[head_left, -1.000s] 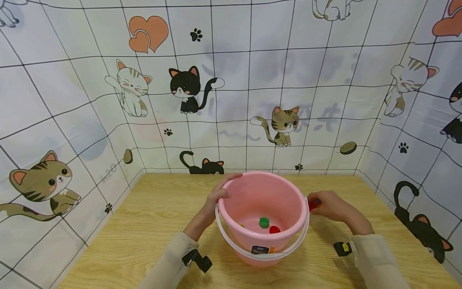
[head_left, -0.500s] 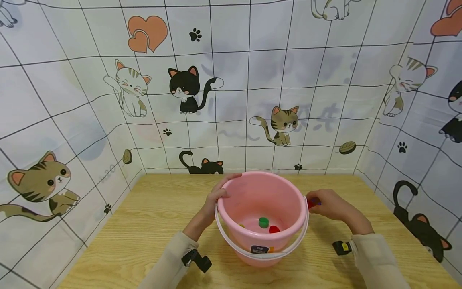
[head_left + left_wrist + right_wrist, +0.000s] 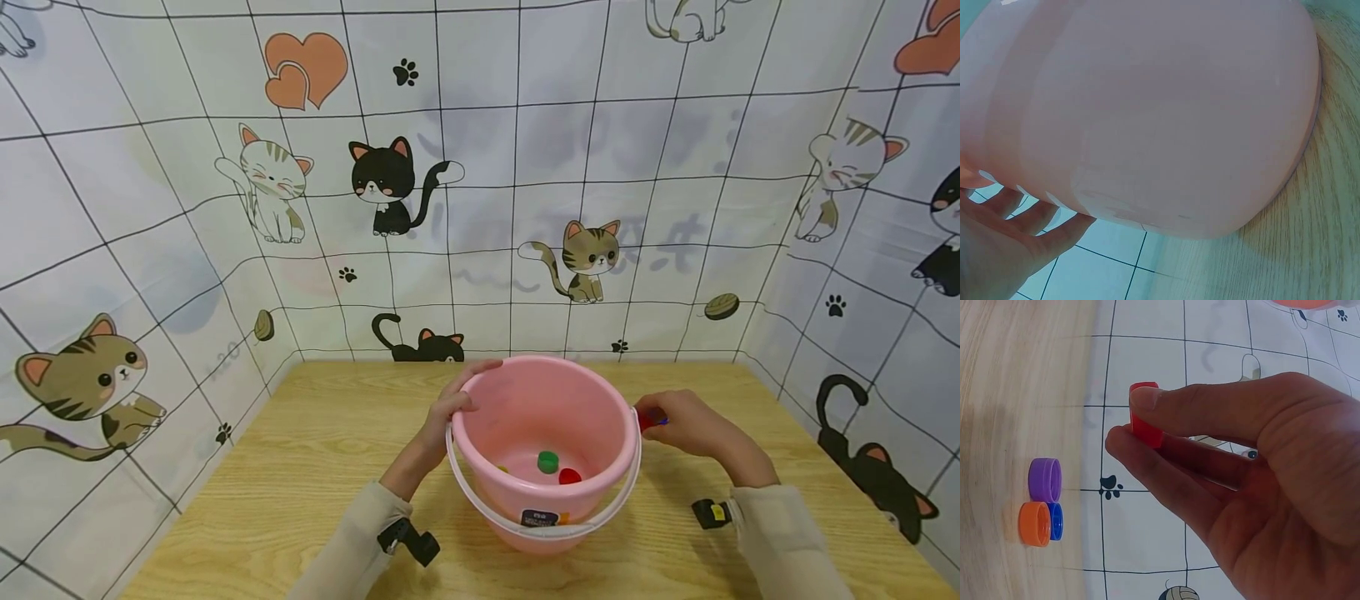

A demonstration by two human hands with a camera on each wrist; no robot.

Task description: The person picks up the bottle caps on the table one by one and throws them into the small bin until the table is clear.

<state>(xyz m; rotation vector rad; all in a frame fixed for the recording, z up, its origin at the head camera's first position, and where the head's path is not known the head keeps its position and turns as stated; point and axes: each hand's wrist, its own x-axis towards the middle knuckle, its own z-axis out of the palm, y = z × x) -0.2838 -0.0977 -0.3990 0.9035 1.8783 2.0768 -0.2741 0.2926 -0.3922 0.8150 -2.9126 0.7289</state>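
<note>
Fingers (image 3: 1163, 478) of the right hand (image 3: 684, 423) pinch a red cap (image 3: 1147, 432)

left hand (image 3: 1004, 250): fingers touching pink bucket (image 3: 1166, 112), lower left | bucket: smooth curved side, fills most of view | wood-grained bench (image 3: 1310, 212): right | black-lined white sheet (image 3: 1107, 247): below

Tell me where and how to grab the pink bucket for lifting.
Probably best by the middle of the white handle, fingers hooked under it from the person's side: it hangs down across the near front of the pink bucket, a long, thin bow, while the left hand holds the bucket's left side.
</note>
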